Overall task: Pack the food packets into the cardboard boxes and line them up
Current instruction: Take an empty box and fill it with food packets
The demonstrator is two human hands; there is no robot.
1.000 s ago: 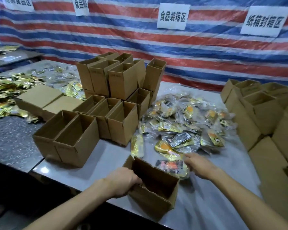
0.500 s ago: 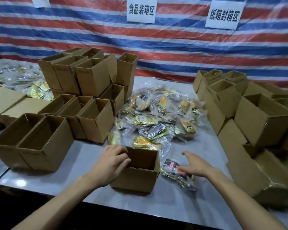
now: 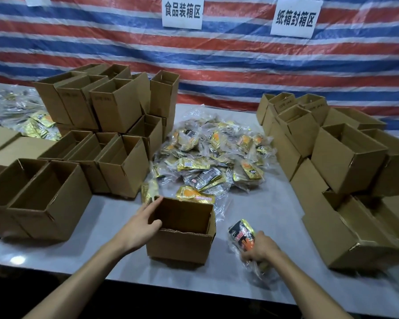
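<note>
1. Fingers of the left hand are pressed straight along the open corrugated cardboard box, with the thumb hooked over its rim.
2. A crinkled black plastic packet is gripped by the right hand, beside the box and near the front edge of the table.

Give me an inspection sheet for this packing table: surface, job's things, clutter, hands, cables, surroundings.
Surface: pale table, with glare near the front left edge.
Job's things: open box near the front, no packet visible inside; packet to its right; packet pile behind; left boxes and right boxes open and stacked.
Clutter: second packet heap at far left.
Hands: left hand holds the box's left wall; right hand grips the packet.
Cables: nothing seen.
Surroundings: striped tarp with signs.
</note>
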